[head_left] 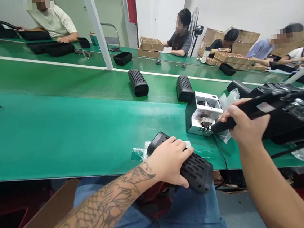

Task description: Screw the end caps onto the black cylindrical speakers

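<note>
My left hand (169, 159) lies over a black slotted plastic housing (197, 171), its fingers and thumb gripping the sides. The housing rests tilted at the table's front edge, partly overhanging it. In my right hand (247, 127) is a black electric screwdriver (261, 107), held level with its nose pointing left. That nose is at the front of a small white and black screw feeder (206, 110), by its metal outlet; whether it touches a screw is too small to tell. Clear tape and plastic film (138, 153) stick to the table beside the housing.
Two more slotted housings (138, 82) (184, 88) stand on the green conveyor belt (83, 76). Several black cases (295, 113) are piled at right, near a clear plastic bag (229, 100). A cable (221, 150) hangs over the front edge. Co-workers sit across the line with cardboard boxes (150, 47).
</note>
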`<state>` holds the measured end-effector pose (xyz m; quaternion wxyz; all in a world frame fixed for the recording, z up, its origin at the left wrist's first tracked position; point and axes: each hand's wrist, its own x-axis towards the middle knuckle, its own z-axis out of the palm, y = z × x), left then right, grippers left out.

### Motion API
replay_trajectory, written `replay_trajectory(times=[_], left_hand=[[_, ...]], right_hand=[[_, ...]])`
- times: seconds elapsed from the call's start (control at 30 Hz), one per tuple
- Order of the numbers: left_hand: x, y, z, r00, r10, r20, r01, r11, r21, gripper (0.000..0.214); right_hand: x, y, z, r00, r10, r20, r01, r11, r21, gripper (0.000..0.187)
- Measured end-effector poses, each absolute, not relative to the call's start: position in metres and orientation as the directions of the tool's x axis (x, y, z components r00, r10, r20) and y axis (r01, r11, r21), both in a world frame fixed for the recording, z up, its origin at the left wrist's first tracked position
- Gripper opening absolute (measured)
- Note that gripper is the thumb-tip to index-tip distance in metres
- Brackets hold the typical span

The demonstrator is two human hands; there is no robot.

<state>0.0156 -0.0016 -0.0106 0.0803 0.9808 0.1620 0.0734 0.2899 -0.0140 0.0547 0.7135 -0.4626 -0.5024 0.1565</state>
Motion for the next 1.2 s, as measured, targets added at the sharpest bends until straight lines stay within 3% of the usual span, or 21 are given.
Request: replay_trajectory(times=[0.1, 0.23, 0.37, 0.6, 1.2], left_hand=[[0.026, 0.0, -0.021, 0.851, 0.506, 0.14, 0.493, -0.862, 0.115, 0.118], [0.031, -0.011, -0.031, 0.71, 0.676, 0.195, 0.68, -0.731, 0.059, 0.114], [0.031, -0.014, -0.029, 0.702, 0.683, 0.201, 0.683, -0.726, 0.081, 0.114], [0.032, -0.011, -0.026, 0.706, 0.688, 0.165, 0.687, -0.723, 0.073, 0.115], [0.032, -0.01, -0.025, 0.7, 0.691, 0.18, 0.685, -0.721, 0.105, 0.115]], right_hand=[[0.275, -0.051, 0.077, 0.43, 0.681, 0.593, 0.145, 0.596, -0.79, 0.022], [0.252, -0.095, 0.087, 0.237, 0.79, 0.565, -0.011, 0.584, -0.812, 0.019], [0.24, -0.103, 0.073, 0.133, 0.826, 0.547, -0.044, 0.557, -0.83, 0.013], [0.242, -0.087, 0.052, 0.148, 0.836, 0.528, -0.05, 0.539, -0.841, 0.016], [0.242, -0.083, 0.04, -0.029, 0.867, 0.497, -0.087, 0.493, -0.866, 0.018]])
